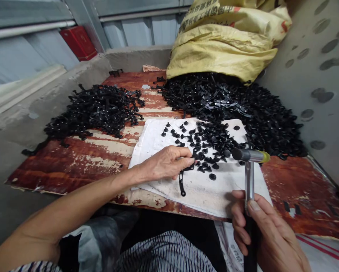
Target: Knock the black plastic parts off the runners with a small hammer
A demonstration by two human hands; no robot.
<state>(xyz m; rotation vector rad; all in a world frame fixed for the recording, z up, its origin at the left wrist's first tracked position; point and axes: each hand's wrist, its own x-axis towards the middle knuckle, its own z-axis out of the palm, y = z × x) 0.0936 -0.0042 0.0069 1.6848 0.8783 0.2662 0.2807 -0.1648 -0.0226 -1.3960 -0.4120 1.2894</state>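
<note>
With left hand [166, 162], pinching black linkage [182, 183] aimed lengthwise at near edge of white cloth [209, 198]; with right hand [267, 223], gripping hammer [249, 179], crosswise-headed, by right edge. Beneath: red tabletop [59, 162]; beyond: metal wall [135, 32].

Left hand [169, 163] forward, pinched — right hand [267, 224] closer in, curled

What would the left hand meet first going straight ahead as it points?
Past the black linked part it holds, the left hand would likely meet loose black round-headed pieces on the white cloth; depth is unclear.
</note>
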